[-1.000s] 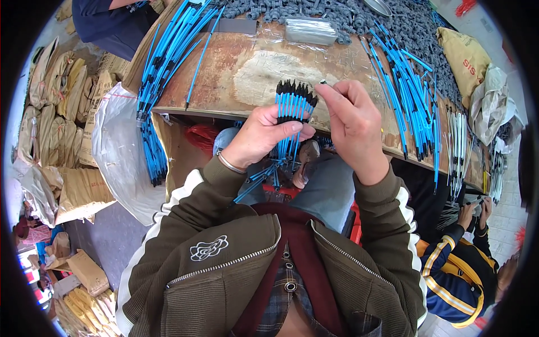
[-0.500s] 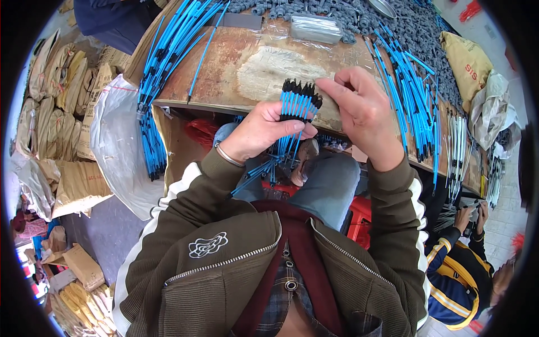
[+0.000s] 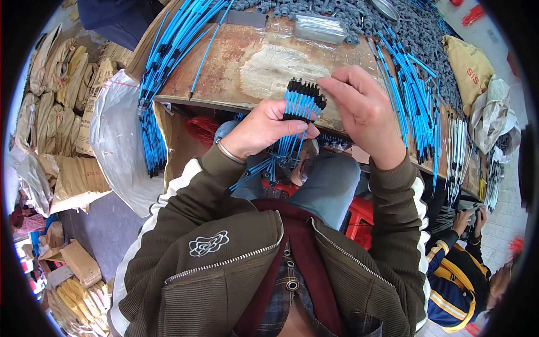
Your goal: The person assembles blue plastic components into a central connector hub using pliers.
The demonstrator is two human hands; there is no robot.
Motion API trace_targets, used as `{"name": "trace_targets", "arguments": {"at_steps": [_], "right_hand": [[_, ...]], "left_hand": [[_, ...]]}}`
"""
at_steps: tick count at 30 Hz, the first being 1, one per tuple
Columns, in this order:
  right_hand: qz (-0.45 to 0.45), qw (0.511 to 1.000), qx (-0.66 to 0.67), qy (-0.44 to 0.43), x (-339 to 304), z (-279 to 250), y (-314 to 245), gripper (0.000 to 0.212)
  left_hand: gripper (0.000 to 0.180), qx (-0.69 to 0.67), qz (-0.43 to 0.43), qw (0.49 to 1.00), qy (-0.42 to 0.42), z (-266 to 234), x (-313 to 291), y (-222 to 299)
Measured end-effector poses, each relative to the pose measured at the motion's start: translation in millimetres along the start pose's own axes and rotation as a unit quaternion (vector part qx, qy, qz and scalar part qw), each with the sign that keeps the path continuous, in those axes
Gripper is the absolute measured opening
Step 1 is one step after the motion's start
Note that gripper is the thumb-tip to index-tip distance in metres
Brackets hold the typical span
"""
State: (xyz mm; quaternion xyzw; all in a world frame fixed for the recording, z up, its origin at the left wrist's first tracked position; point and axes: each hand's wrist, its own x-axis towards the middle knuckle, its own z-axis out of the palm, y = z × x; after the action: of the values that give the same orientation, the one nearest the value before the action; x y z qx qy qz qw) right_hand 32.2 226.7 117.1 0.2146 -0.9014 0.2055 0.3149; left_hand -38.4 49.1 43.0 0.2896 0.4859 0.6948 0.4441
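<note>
My left hand [image 3: 263, 133] is closed around a bundle of thin blue rods [image 3: 300, 105] with black tips. The tips fan upward above my thumb, and black parts show just above the grip. The rods' lower ends hang splayed below the hand, over my lap. Just right of the tips, my right hand [image 3: 364, 109] is raised with thumb and forefinger pinched together and the other fingers curled in. Its fingertips are close to the rightmost black tips; what they pinch, if anything, is too small to make out.
A worn wooden table [image 3: 224, 70] lies ahead. More blue rods lie in piles at left [image 3: 163, 62] and right [image 3: 412, 95]. Behind are a clear box [image 3: 320, 28] of thin pins and a heap of grey fittings [image 3: 415, 42]. A co-worker's hands [image 3: 470, 219] work at far right.
The whole view has shifted slightly. My left hand keeps its hold on the bundle, and my right hand stays pinched beside the tips with hardly any movement.
</note>
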Motion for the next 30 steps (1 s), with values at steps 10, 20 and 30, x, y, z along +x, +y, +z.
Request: {"name": "trace_targets", "arguments": {"at_steps": [10,20,30], "right_hand": [[0.189,0.862,0.413,0.227,13.2,23.9,-11.0,0.032],[0.100,0.972,-0.198,-0.073,54.0,57.0,190.1,0.018],[-0.023,0.956,-0.283,-0.072,60.7,69.7,187.6,0.012]], "left_hand": [[0.021,-0.005,0.014,1.000,0.012,-4.4,0.5,-9.8],[0.018,0.156,0.165,0.974,0.008,-10.4,-6.0,-9.7],[0.017,0.146,0.140,0.979,-0.002,-14.1,-7.9,-7.3]]}}
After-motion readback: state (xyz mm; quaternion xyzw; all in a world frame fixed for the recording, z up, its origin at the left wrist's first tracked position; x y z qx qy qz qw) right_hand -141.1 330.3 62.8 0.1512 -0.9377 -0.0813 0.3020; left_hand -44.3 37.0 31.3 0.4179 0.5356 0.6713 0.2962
